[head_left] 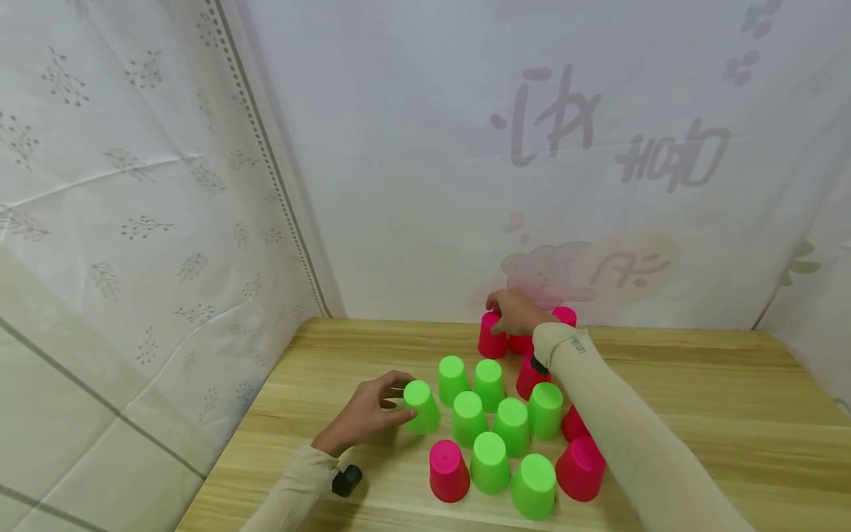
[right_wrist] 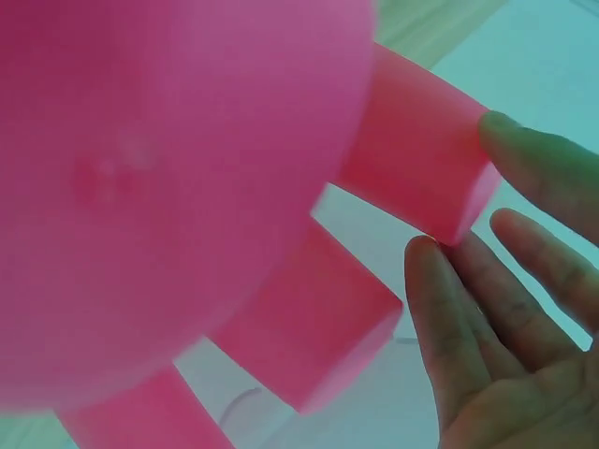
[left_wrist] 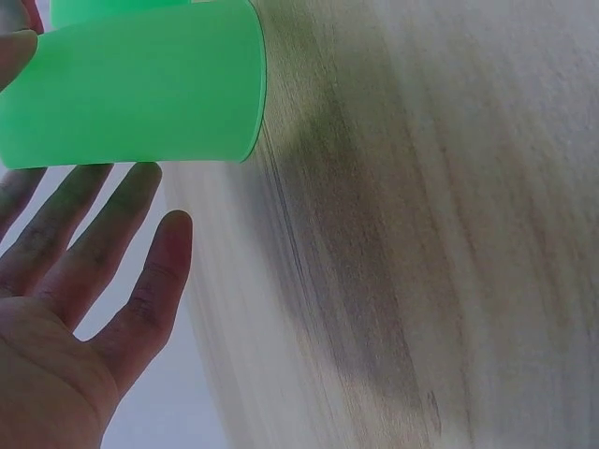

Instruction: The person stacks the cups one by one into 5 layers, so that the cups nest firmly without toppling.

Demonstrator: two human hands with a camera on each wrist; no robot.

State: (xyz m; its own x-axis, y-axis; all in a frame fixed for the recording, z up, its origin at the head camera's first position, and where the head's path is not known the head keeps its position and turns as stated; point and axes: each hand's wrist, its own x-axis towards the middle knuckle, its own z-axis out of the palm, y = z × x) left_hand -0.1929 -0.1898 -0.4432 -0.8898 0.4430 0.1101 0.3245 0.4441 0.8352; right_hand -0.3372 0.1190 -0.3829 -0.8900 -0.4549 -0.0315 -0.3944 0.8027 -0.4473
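Observation:
On the wooden table stand several upside-down plastic cups, green and red. My left hand holds the leftmost green cup by its side. In the left wrist view, the thumb and fingertips meet this green cup, the little finger standing off it. Farther back, my right hand pinches a red cup near its upturned base. The right wrist view has the thumb and fingers at the end of that red cup; another red cup is beside it, and a large near one covers much of the view.
Several green cups cluster between the hands. A lone red cup stands at the front left of them. More red cups line the right side, partly hidden by my right forearm. A printed cloth hangs behind the table.

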